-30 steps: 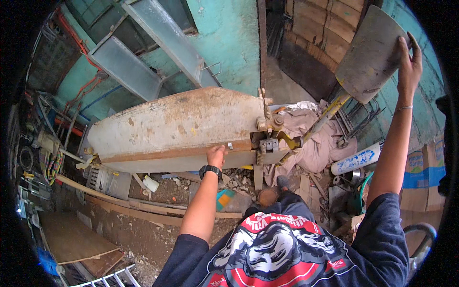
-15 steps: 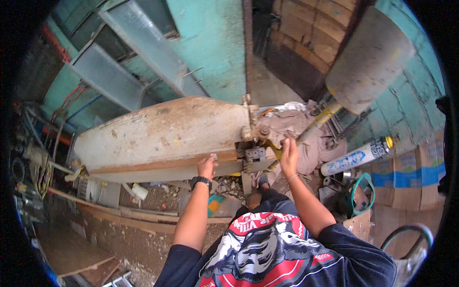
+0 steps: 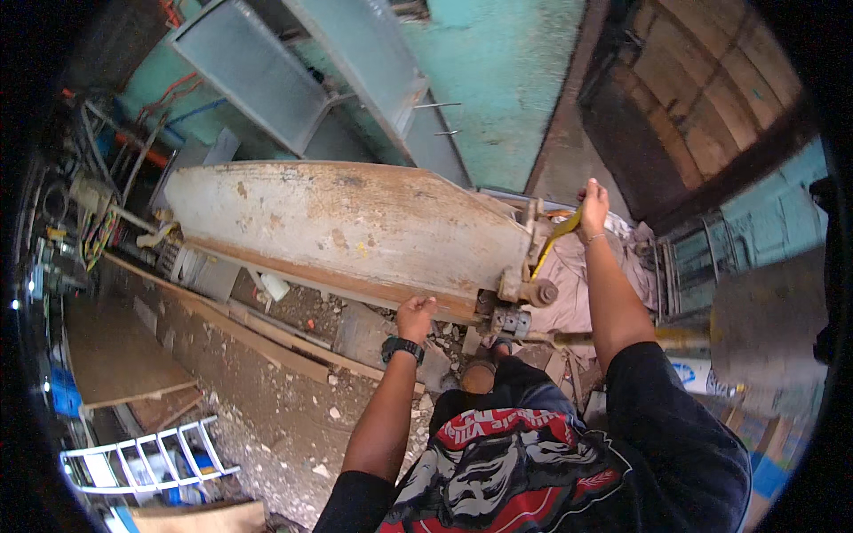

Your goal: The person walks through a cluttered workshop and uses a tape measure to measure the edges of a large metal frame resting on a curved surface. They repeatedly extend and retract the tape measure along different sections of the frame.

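A long, scuffed off-white panel (image 3: 346, 222) with a brown lower edge spans the middle, tilted toward me. It belongs to what looks like a sheet-metal folding machine, with a rusty hinge block (image 3: 524, 289) at its right end. My right hand (image 3: 593, 211), arm stretched forward, is closed round the upper end of a yellow lever (image 3: 555, 242) that rises from this block. My left hand (image 3: 415, 317), with a black watch on its wrist, is closed at the panel's brown lower edge. What its fingers hold, if anything, cannot be made out.
A grey cylindrical weight (image 3: 771, 311) on a yellow bar juts out at right. Bent metal sheets (image 3: 253, 71) lean on the green wall. Crumpled cloth (image 3: 577, 284) lies past the hinge. A white ladder (image 3: 147, 457), wooden boards (image 3: 124, 351) and rubble occupy the left floor.
My right hand has swung the yellow lever away from me. The weight and its bar have dropped lower at right. My left hand remains by the panel's lower edge; the view has turned.
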The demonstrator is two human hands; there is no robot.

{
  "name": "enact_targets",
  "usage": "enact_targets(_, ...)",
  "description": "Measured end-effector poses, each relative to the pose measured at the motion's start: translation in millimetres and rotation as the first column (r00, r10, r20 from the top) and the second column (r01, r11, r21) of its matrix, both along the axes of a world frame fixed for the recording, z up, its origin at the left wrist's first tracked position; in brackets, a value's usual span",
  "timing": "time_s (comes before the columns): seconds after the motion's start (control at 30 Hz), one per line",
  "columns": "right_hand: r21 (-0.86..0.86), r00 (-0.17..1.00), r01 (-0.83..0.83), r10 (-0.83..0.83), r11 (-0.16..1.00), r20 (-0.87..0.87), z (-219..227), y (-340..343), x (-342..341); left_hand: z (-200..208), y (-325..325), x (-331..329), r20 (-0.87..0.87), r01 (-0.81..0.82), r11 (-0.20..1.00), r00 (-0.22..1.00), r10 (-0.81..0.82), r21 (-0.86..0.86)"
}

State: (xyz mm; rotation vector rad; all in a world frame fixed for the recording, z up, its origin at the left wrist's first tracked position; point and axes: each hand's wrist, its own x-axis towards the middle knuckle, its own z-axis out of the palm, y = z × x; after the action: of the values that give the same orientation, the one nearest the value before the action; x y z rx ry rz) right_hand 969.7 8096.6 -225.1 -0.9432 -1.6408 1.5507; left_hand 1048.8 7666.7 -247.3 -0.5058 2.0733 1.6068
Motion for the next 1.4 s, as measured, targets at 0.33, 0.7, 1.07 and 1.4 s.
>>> enact_targets(0.33, 0.309, 0.926, -0.225, 0.103, 0.924, 0.364, -220, 158, -123, 9, 13, 20, -0.067, -0.112, 0.993, 0.991, 0.115, 0.042)
enact_targets(0.7, 0.204, 0.766, -0.388, 0.191, 0.899, 0.614, -326, 187, -174, 24, 16, 19, 0.019, -0.087, 0.996, 0.996, 0.088, -0.029)
enact_targets(1.07, 0.306, 0.681, -0.422, 0.075, 0.853, 0.728, -312, 216, -168, 41, 10, -8, 0.097, -0.047, 0.987, 0.995, 0.032, 0.156)
enact_targets(1.4, -0.369, 0.973, -0.041, 0.121, 0.929, 0.196, -121, 98, -48, 84, -54, 82, 0.243, -0.314, 0.471, 0.948, 0.207, 0.824)
